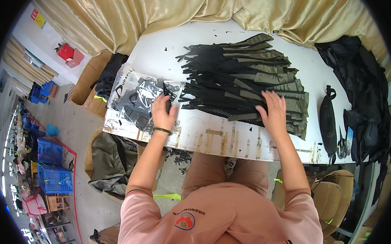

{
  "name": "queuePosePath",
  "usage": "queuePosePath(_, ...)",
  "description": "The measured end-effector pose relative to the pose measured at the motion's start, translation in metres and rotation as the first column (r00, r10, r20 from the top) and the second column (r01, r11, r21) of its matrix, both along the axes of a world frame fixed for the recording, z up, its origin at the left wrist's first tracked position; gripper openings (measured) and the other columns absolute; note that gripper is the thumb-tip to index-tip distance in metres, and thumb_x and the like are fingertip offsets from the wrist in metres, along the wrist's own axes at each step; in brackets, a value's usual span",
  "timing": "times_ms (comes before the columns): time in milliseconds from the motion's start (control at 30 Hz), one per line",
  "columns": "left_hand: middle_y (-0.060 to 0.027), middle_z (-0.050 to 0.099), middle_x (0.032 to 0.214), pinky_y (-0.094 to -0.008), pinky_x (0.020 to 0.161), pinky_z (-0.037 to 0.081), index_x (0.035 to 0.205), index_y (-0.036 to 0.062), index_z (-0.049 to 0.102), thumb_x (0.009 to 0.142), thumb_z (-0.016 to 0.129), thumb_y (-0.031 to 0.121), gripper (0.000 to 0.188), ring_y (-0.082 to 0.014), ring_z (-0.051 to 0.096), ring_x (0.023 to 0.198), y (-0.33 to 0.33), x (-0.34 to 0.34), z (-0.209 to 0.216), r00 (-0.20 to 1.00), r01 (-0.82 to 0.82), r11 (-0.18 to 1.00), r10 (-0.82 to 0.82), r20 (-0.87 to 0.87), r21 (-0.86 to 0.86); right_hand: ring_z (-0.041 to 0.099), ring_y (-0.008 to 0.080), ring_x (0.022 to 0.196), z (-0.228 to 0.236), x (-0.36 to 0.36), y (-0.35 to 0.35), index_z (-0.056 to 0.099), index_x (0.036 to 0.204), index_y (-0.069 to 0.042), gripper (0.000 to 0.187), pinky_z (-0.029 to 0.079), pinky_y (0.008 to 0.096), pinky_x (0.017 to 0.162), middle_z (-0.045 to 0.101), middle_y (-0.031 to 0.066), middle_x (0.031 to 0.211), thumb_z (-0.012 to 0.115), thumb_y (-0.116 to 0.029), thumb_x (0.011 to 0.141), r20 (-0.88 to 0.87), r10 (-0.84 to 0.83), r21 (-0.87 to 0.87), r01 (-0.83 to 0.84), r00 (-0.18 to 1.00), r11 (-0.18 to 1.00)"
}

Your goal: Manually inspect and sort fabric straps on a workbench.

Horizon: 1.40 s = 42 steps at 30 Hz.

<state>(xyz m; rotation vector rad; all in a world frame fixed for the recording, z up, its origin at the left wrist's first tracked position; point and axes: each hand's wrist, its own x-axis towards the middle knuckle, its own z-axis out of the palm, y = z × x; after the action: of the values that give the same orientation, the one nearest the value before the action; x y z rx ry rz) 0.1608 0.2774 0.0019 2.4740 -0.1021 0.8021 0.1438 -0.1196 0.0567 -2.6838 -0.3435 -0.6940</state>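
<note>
Black mesh and olive fabric strips, long, overlapping, lie across the white counter; right hand over them, fingers spread. Left hand at crinkled clear bag of dark buckles; finger closure unclear.

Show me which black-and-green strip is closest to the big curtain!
The strip at the very back: its olive-green end curves out nearest the gold curtain. The other strips lie closer to the person's pink shirt.
</note>
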Motion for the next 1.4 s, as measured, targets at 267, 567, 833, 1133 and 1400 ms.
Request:
queuePosePath(267, -0.0092, 0.063, 0.11, -0.0269, 0.069, 0.05, 0.123, 0.0044, 0.053, 0.095, 0.055, 0.027, 0.036, -0.0145, 0.063, 0.078, -0.144, -0.03, 0.005, 0.511, -0.025, 0.166, -0.845, -0.155, -0.986, 0.045, 0.0337, 0.121, -0.004, 0.054, 0.033, 0.057, 0.099, -0.006, 0.031, 0.028, 0.0564, 0.104, 0.057, 0.0107, 0.114, 0.072, -0.017, 0.074, 0.017, 0.229, -0.064, -0.228, 0.973, 0.972)
queuePosePath(567, -0.0053, 0.061, 0.108, -0.0241, 0.068, 0.043, 0.127, 0.0125, 0.049, 0.089, 0.064, 0.016, 0.041, -0.0117, 0.057, 0.077, -0.127, -0.039, -0.019, 0.414, -0.127, -0.535, -0.794, 0.446, -0.835, 0.06, 0.04, 0.075, 0.041, -0.053, 0.019, 0.056, 0.089, -0.003, 0.037, 0.046, 0.0464, 0.063, 0.062, 0.0192, 0.076, 0.065, -0.038, 0.084, -0.551, 0.268, 0.103, -0.254, 0.79, 0.962)
queuePosePath(833, -0.0091, 0.064, 0.095, -0.0328, 0.082, 0.055, 0.102, 0.0046, 0.057, 0.089, 0.059, -0.001, 0.014, -0.0206, 0.065, 0.091, -0.088, -0.081, -0.04, 0.769, -0.222, -0.147, -0.635, -0.08, -0.964, 0.062, 0.037, 0.086, -0.022, -0.057, -0.03, 0.06, 0.095, -0.005, 0.036, 0.047, 0.0462, 0.074, 0.065, 0.017, 0.087, 0.069, -0.036, 0.079, -0.598, 0.048, -0.158, -0.176, 0.8, 0.972)
queuePosePath(1133, -0.0099, 0.065, 0.09, -0.0295, 0.071, 0.057, 0.099, 0.0019, 0.054, 0.088, 0.059, -0.002, 0.012, -0.0208, 0.067, 0.081, -0.096, -0.088, -0.034, 0.841, -0.189, 0.002, -0.516, -0.163, -0.982, 0.058, 0.0314, 0.098, -0.059, -0.035, 0.12, 0.06, 0.108, -0.007, 0.033, 0.044, 0.0427, 0.085, 0.063, 0.0118, 0.103, 0.068, -0.014, 0.077, -0.163, 0.573, 0.271, -0.522, 0.803, 0.809)
queuePosePath(1400, -0.0061, 0.063, 0.095, -0.0234, 0.06, 0.05, 0.108, 0.0014, 0.056, 0.084, 0.06, -0.006, 0.026, -0.012, 0.062, 0.074, -0.072, -0.09, -0.022, 0.733, -0.019, 0.271, -0.651, -0.198, -0.962, 0.062, 0.0301, 0.072, -0.082, -0.017, 0.123, 0.067, 0.091, -0.005, 0.014, 0.047, 0.0356, 0.066, 0.065, 0.0138, 0.077, 0.064, -0.016, 0.084, -0.346, 0.68, 0.656, -0.351, 0.646, 0.668)
